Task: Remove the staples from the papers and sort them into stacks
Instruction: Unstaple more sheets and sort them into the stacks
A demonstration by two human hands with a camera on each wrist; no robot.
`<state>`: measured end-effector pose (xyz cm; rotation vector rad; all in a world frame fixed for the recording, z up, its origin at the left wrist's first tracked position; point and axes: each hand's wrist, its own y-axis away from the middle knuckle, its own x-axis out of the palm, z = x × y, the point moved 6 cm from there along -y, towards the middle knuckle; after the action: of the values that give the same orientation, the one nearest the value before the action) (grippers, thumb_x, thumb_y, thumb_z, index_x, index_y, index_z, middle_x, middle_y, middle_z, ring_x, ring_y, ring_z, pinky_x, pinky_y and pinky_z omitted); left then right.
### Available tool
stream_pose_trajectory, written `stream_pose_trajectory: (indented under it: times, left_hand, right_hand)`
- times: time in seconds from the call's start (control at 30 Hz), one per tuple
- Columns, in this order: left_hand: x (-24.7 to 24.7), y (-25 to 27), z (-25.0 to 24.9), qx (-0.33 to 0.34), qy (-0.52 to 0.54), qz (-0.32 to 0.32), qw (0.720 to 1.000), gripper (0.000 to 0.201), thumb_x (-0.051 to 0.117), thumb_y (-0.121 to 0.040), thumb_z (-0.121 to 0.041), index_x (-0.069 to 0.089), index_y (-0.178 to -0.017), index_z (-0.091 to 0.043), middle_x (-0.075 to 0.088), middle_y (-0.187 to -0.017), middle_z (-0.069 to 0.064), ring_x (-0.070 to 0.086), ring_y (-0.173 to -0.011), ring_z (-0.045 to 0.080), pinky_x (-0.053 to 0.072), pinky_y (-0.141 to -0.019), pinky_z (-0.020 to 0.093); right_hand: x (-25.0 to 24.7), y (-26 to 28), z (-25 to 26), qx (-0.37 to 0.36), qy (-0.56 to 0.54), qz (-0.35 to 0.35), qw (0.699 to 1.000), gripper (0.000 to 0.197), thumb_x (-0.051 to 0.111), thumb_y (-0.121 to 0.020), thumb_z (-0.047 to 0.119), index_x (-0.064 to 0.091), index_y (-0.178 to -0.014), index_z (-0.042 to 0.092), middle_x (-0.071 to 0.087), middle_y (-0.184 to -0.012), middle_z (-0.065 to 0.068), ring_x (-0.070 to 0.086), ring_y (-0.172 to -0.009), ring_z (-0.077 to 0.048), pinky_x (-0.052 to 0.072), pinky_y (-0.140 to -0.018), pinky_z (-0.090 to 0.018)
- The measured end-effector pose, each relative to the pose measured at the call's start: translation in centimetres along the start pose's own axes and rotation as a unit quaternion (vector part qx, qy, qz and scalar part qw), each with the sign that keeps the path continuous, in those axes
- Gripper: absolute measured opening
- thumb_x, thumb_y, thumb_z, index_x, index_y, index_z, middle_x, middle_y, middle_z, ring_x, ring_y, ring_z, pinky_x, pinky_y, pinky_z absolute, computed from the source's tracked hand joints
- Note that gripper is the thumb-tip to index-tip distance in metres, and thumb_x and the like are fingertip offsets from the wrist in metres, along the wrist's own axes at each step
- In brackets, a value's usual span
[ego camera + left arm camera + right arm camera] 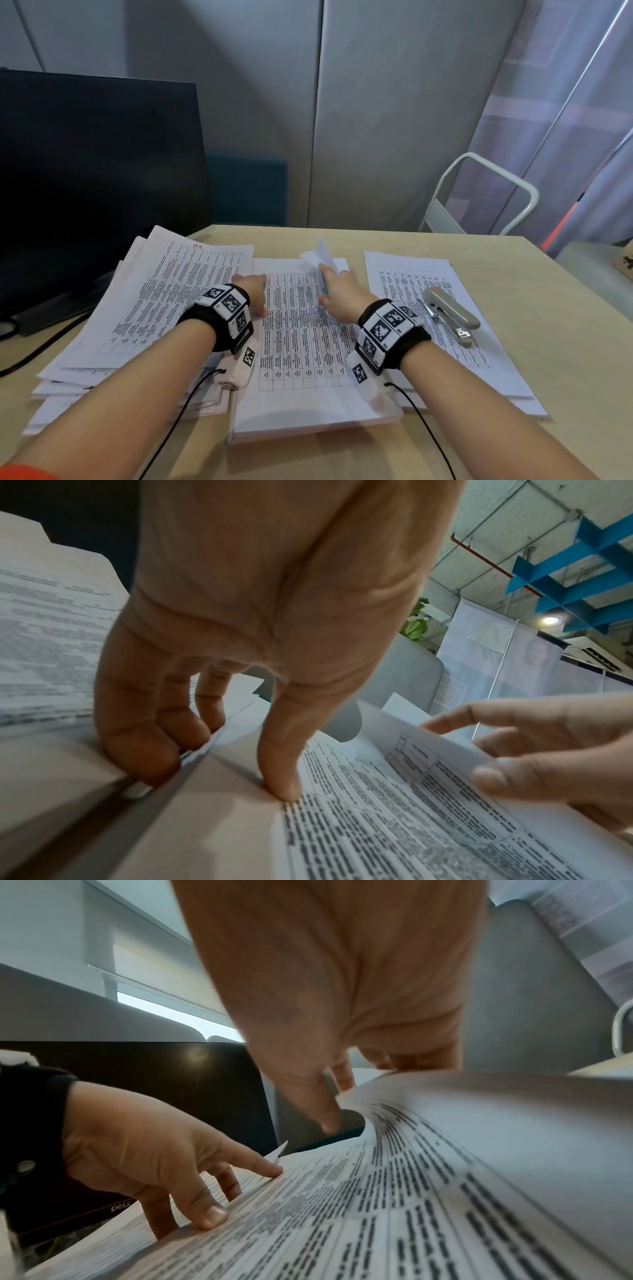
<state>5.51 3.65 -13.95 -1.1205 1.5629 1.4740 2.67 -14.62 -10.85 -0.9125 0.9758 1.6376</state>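
Three stacks of printed sheets lie on the table. The left stack is fanned and untidy, the middle stack sits in front of me, and the right stack has a grey stapler-like tool lying on it. My left hand holds the middle stack's left edge. Its thumb presses on top and its fingers curl down against the edge. My right hand pinches the far right corner of the top sheet and curls it upward. No staple shows.
A dark monitor stands at the back left, its cable running across the table beside the left stack. A white metal frame stands beyond the table's far right edge. Bare tabletop lies right of the stacks.
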Motion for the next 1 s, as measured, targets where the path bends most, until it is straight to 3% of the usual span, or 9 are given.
stream_pose_trajectory:
  times: [0.1, 0.2, 0.33, 0.43, 0.5, 0.6, 0.7, 0.83, 1.0]
  left_hand:
    - [-0.1, 0.0, 0.2, -0.009, 0.021, -0.002, 1.0, 0.051, 0.07, -0.086, -0.028, 0.043, -0.127, -0.015, 0.045, -0.133, 0.013, 0.053, -0.11, 0.029, 0.048, -0.084, 0.037]
    - [-0.1, 0.2, 0.5, -0.027, 0.051, -0.007, 0.998, 0.061, 0.071, -0.085, -0.027, 0.038, -0.134, -0.016, 0.037, -0.138, 0.017, 0.056, -0.108, 0.033, 0.053, -0.089, 0.041]
    - [-0.2, 0.1, 1.3, -0.034, 0.096, -0.009, 0.995, 0.068, 0.075, -0.082, -0.028, 0.035, -0.134, -0.012, 0.041, -0.135, 0.017, 0.055, -0.102, 0.028, 0.051, -0.068, 0.034]
    - [-0.8, 0.3, 2.7, -0.027, 0.248, -0.036, 0.968, 0.084, 0.083, -0.066, -0.049, 0.041, -0.128, -0.011, 0.055, -0.125, 0.008, 0.056, -0.103, 0.023, 0.048, -0.081, 0.034]
    - [-2.7, 1.4, 3.3, 0.026, 0.46, -0.079, 0.884, 0.083, 0.079, -0.063, -0.061, 0.047, -0.121, -0.01, 0.063, -0.118, 0.001, 0.06, -0.104, 0.017, 0.046, -0.088, 0.032]
    - [-6.9, 4.7, 1.4, 0.176, 0.697, -0.025, 0.695, 0.046, 0.062, -0.086, -0.037, 0.057, -0.124, -0.011, 0.069, -0.117, 0.007, 0.067, -0.103, 0.021, 0.053, -0.08, 0.032]
    - [-13.2, 8.9, -0.7, 0.222, 0.704, -0.178, 0.651, 0.011, 0.052, -0.094, -0.008, 0.06, -0.1, -0.007, 0.069, -0.093, 0.006, 0.066, -0.089, 0.02, 0.05, -0.082, 0.035]
    - [-19.3, 13.2, -2.8, 0.296, 0.668, -0.363, 0.579, 0.027, 0.033, -0.09, 0.002, 0.059, -0.099, -0.001, 0.065, -0.094, 0.008, 0.064, -0.086, 0.022, 0.055, -0.074, 0.032]
    - [-13.0, 9.8, -3.2, 0.241, 0.605, -0.362, 0.667, 0.021, 0.038, -0.091, 0.001, 0.058, -0.085, -0.006, 0.057, -0.083, 0.012, 0.052, -0.076, 0.023, 0.044, -0.065, 0.035]
  right_hand:
    - [-2.1, -0.7, -1.2, 0.026, -0.068, -0.105, 0.992, 0.043, 0.052, -0.092, 0.011, 0.039, -0.134, 0.009, 0.057, -0.12, -0.015, 0.058, -0.109, -0.033, 0.046, -0.081, -0.033]
    - [-2.1, -0.9, -3.3, 0.076, -0.126, -0.06, 0.987, 0.024, 0.062, -0.088, 0.018, 0.062, -0.111, 0.012, 0.067, -0.106, -0.007, 0.064, -0.097, -0.024, 0.048, -0.077, -0.027]
    - [-2.5, -0.3, -2.9, 0.056, -0.062, -0.085, 0.993, 0.006, 0.063, -0.086, 0.021, 0.067, -0.088, 0.017, 0.054, -0.109, -0.005, 0.05, -0.112, -0.025, 0.044, -0.087, -0.031]
    - [-4.0, 0.2, -1.6, 0.011, -0.186, -0.095, 0.978, 0.011, 0.057, -0.089, 0.008, 0.064, -0.097, 0.012, 0.066, -0.101, -0.01, 0.063, -0.092, -0.024, 0.049, -0.078, -0.028]
    - [-5.5, 0.9, -1.4, -0.016, -0.343, -0.076, 0.936, 0.015, 0.057, -0.091, 0.001, 0.063, -0.105, 0.006, 0.068, -0.095, -0.011, 0.064, -0.077, -0.018, 0.053, -0.078, -0.03]
    - [-9.8, 2.5, -0.3, -0.078, -0.481, -0.094, 0.868, 0.018, 0.057, -0.094, 0.002, 0.063, -0.11, 0.005, 0.071, -0.103, -0.011, 0.069, -0.084, -0.018, 0.058, -0.084, -0.036]
    - [-14.5, 4.1, 2.1, -0.148, -0.51, -0.146, 0.835, 0.016, 0.061, -0.094, 0.008, 0.064, -0.107, 0.014, 0.072, -0.101, -0.002, 0.071, -0.086, -0.012, 0.058, -0.075, -0.028]
    - [-18.0, 5.9, 4.3, -0.235, -0.506, -0.233, 0.797, 0.011, 0.062, -0.095, 0.015, 0.065, -0.105, 0.016, 0.071, -0.108, -0.011, 0.07, -0.098, -0.027, 0.058, -0.083, -0.04]
    - [-12.5, 4.2, 1.1, -0.145, -0.473, -0.246, 0.834, 0.008, 0.063, -0.093, 0.014, 0.065, -0.1, 0.018, 0.071, -0.103, -0.003, 0.068, -0.092, -0.014, 0.055, -0.08, -0.03]
